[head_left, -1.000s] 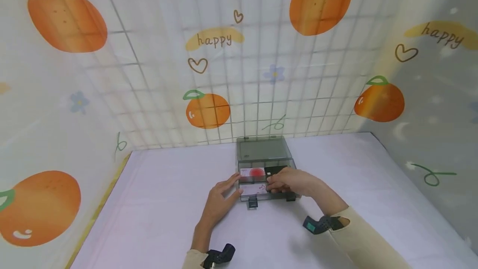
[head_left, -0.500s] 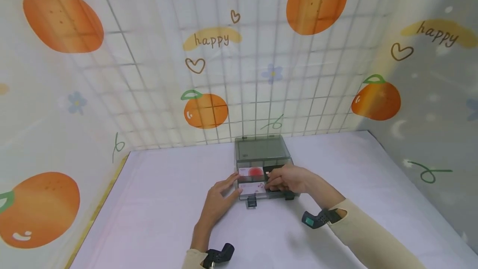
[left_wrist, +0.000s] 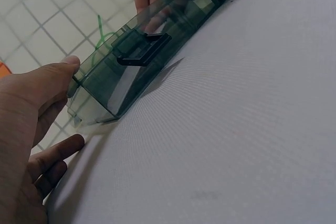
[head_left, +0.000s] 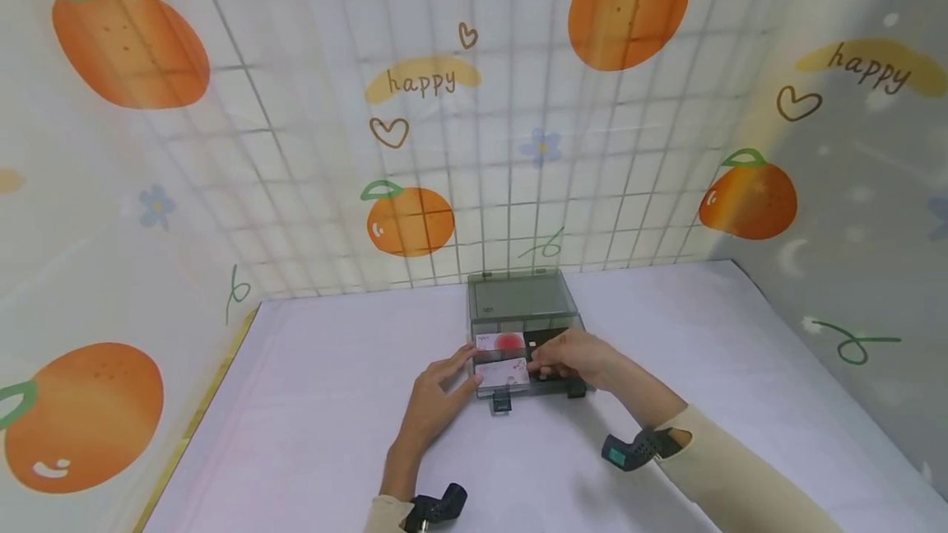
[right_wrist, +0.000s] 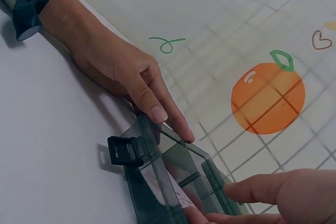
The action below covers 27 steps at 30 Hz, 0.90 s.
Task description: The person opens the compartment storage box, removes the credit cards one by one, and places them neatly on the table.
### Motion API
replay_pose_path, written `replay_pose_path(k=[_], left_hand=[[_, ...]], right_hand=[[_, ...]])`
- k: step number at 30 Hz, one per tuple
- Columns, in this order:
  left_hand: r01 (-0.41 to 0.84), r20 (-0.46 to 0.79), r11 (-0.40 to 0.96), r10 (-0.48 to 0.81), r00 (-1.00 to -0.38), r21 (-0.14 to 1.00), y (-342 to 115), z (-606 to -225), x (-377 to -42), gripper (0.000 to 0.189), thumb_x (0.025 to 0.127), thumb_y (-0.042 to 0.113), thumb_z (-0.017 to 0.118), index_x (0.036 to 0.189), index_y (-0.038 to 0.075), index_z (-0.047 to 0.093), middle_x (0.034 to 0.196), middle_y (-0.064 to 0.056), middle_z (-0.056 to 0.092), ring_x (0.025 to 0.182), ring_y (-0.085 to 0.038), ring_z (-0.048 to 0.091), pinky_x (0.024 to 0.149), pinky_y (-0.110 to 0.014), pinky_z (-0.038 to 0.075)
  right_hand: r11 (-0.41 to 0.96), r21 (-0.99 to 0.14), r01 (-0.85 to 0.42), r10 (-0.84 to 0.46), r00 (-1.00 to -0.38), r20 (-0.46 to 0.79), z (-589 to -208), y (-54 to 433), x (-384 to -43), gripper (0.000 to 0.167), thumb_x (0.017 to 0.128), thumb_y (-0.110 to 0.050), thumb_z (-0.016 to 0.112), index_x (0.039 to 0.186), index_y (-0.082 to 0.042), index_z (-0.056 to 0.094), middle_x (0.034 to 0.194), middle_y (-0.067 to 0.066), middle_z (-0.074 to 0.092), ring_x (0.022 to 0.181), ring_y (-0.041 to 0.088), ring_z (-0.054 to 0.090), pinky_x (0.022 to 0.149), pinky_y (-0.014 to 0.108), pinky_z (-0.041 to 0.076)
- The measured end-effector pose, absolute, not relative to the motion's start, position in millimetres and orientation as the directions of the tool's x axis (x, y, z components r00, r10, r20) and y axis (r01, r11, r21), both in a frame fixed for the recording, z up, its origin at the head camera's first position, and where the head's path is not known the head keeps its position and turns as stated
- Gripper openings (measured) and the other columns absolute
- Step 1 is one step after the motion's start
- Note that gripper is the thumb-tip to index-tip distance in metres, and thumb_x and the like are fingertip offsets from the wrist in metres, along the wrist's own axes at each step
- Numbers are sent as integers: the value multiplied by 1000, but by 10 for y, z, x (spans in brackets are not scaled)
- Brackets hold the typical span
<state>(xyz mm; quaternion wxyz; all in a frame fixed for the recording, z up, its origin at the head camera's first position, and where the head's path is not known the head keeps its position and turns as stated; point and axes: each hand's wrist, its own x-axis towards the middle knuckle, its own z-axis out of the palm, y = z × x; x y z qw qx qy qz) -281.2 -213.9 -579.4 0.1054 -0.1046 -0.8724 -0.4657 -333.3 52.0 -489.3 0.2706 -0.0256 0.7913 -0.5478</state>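
Note:
A smoky, see-through plastic case (head_left: pixel 474 389) with compartments stands on the table, its lid (head_left: pixel 522 297) tipped back. In its left half lie a white card with a red circle (head_left: pixel 498 342) and, nearer, a white card with pink flowers (head_left: pixel 498 373). Something flat and black (head_left: pixel 544 338) fills part of the right half. My left hand (head_left: pixel 433 397) touches the case's left side with thumb and forefinger, the other fingers loose beside it. The fingertips of my right hand (head_left: pixel 585 359) pinch the right end of the flowered card; part of that half is hidden beneath this hand.
Two dark latches hang at the case's front, the left latch (head_left: pixel 501 403) more visible. A white cloth covers the table (head_left: pixel 311 418). Curtains printed with oranges (head_left: pixel 411 220) and a wire grid (head_left: pixel 629 212) rise behind the case.
The flowered card's right end sits slightly higher than before, with the card a little askew. My right hand has shifted only slightly; my left hand stays at the case's side.

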Motion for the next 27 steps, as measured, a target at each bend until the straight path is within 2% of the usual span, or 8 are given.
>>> replay_pose_path(k=[6,13,17,22,27], left_hand=[[294,296,546,87,-951,785,-2152,-5784,-2797,52,92,52,67,138,30,62,143,22,52,128,-21,52,108,-56,36],[309,307,543,97,-947,781,-2166,-5777,-2785,51,93,48,68,140,26,61,145,16,52,128,-23,53,106,-58,37],[298,295,532,93,-951,793,-2165,-5780,-2792,50,93,46,69,139,28,62,144,18,52,129,-21,52,108,-56,36],[299,297,527,92,-951,795,-2143,-5787,-2799,50,93,45,70,139,27,62,144,19,52,129,-20,52,108,-54,36],[304,301,536,96,-949,787,-2144,-5766,-2802,49,93,44,70,139,26,62,144,19,52,129,-21,52,108,-54,36]], right_hand=[[408,-891,198,-323,-881,-344,-4916,495,-3297,26,98,-14,63,113,5,72,104,13,75,80,22,59,71,31,42],[505,-855,116,-236,-935,-266,-4934,377,-3265,21,94,-20,72,105,-3,77,90,4,73,85,19,63,78,35,50],[537,-840,72,-216,-951,-220,-4961,297,-3263,15,91,-18,75,98,-5,79,83,2,71,80,19,62,72,33,51],[559,-828,48,-223,-953,-205,-4995,242,-3270,11,92,-13,73,89,-5,80,78,1,69,77,19,59,66,30,46],[551,-834,34,-216,-959,-182,-4983,268,-3279,10,91,-13,74,89,-4,79,76,1,69,74,18,61,75,37,50]])
